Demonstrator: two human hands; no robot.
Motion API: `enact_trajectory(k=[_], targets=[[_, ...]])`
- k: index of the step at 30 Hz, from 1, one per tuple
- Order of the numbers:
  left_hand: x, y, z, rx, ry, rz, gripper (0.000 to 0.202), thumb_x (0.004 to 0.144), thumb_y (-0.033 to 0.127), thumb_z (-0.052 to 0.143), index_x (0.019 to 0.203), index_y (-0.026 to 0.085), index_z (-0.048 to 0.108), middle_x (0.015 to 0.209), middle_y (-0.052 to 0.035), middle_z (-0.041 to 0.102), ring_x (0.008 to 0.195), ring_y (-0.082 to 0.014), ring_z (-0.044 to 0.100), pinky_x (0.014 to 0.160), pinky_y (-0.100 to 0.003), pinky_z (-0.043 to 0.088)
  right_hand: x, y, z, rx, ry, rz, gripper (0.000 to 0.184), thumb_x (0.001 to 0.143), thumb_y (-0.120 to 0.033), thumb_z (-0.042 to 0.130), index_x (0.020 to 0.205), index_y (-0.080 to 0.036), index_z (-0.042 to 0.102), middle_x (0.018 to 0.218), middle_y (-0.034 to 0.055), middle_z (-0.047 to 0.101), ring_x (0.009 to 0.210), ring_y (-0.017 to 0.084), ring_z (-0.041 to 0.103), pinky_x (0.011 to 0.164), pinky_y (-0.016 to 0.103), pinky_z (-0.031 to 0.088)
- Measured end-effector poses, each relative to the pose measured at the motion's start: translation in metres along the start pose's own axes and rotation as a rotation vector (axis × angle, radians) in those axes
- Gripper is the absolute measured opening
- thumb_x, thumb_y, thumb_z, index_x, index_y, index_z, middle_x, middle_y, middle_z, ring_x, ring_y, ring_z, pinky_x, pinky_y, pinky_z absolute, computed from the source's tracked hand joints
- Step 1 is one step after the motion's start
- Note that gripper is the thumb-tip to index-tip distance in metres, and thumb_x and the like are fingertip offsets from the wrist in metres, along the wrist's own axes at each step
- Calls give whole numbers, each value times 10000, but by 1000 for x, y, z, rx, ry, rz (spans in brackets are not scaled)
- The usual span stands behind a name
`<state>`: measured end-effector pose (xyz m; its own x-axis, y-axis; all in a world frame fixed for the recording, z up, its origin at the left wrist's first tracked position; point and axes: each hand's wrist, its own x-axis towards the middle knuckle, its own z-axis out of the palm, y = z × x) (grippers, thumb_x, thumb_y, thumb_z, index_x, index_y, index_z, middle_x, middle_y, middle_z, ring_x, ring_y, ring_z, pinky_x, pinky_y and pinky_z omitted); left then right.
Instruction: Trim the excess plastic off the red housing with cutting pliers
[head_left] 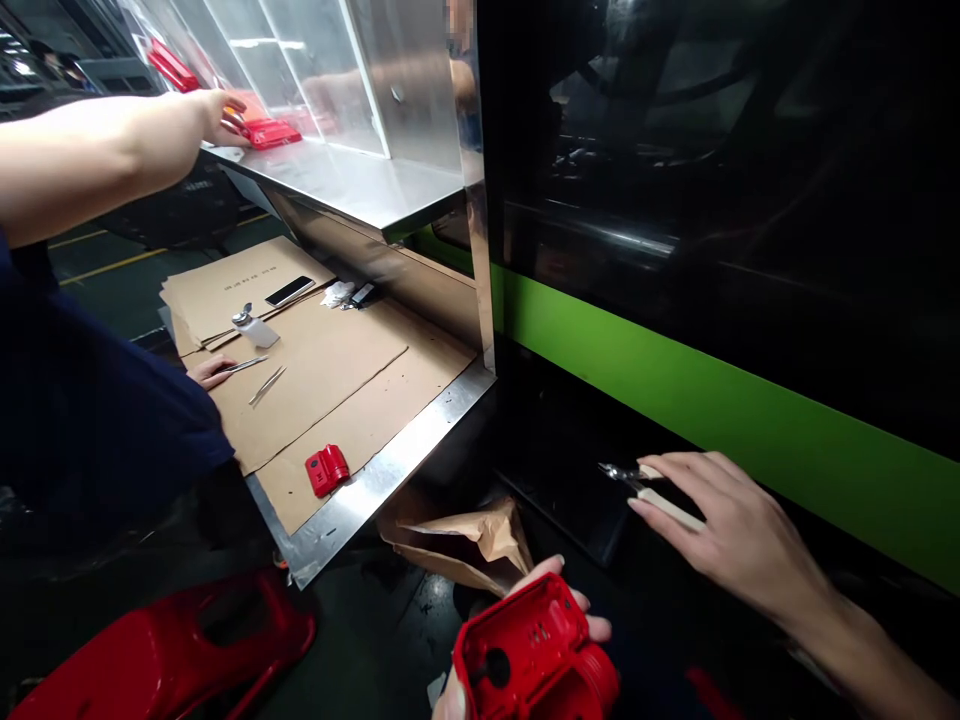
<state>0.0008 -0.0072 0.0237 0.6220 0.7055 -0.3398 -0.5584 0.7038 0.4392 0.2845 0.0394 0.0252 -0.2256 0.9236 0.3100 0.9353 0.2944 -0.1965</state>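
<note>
A machine's glossy black panel (712,200) fills the right side, smooth and mirror-dark, with a flat green band (675,400) slanting beneath it. Left of it, a brushed steel bench (390,470) carries overlapping sheets of matt brown cardboard (337,370), and its bare rim ends in a sharp corner above the dark floor. A large shiny red moulding (165,640) lies low on the left, and a crumpled paper bag (472,545) sits under the bench edge. At the bottom centre, in the open gap between bench and machine, the left hand (596,628) is curled around a red housing (532,655), a boxy, ribbed plastic shell with a round hole in its face. The right hand (735,540) lies fingers spread over cream-handled cutters (667,508) on a black ledge, touching them but not closed on them. A small red clip (327,470) rests near the bench rim, and tweezers (266,385) lie beside a co-worker's hand (210,372).
</note>
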Motion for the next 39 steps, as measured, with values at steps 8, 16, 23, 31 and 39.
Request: enact_trajectory(k=[8, 16, 23, 31, 39], targets=[[0, 3, 0, -82, -150, 17, 864, 714, 712, 710, 1398, 211, 542, 1359, -143, 600, 1282, -377, 545, 1091, -471, 434, 18, -33, -59, 98, -110, -471, 399, 922, -356, 643, 1297, -230, 592, 1137, 47, 620, 1084, 214, 514, 932, 381, 448], [-6, -10, -13, 48, -248, -2, 982, 734, 708, 729, 1508, 228, 362, 1358, -216, 580, 1204, -355, 596, 1072, -492, 397, 29, -43, -75, 111, -174, -553, 300, 923, -388, 623, 1178, -235, 666, 987, 1, 662, 933, 183, 545, 893, 388, 382], [-12, -8, -10, 144, -220, -11, 1071, 704, 758, 717, 1519, 187, 321, 1320, -236, 598, 1172, -380, 610, 1018, -498, 419, 25, -48, -73, 71, -156, -594, 291, 907, -382, 654, 1159, -240, 681, 1008, -18, 687, 953, 190, 561, 953, 402, 344], [-14, -14, -12, 3, -291, -15, 946, 783, 690, 694, 1516, 209, 339, 1366, -233, 574, 1215, -296, 602, 1049, -387, 407, 20, -48, -71, 110, -127, -616, 250, 942, -324, 613, 1161, -225, 685, 1036, -7, 683, 980, 185, 569, 982, 406, 347], [-11, -11, -7, -12, -272, -34, 893, 754, 670, 746, 1470, 239, 429, 1323, -223, 612, 1156, -248, 641, 1022, -364, 440, 19, -46, -70, 86, -121, -639, 234, 961, -327, 584, 1146, -223, 685, 1012, -8, 682, 969, 188, 564, 979, 412, 349]])
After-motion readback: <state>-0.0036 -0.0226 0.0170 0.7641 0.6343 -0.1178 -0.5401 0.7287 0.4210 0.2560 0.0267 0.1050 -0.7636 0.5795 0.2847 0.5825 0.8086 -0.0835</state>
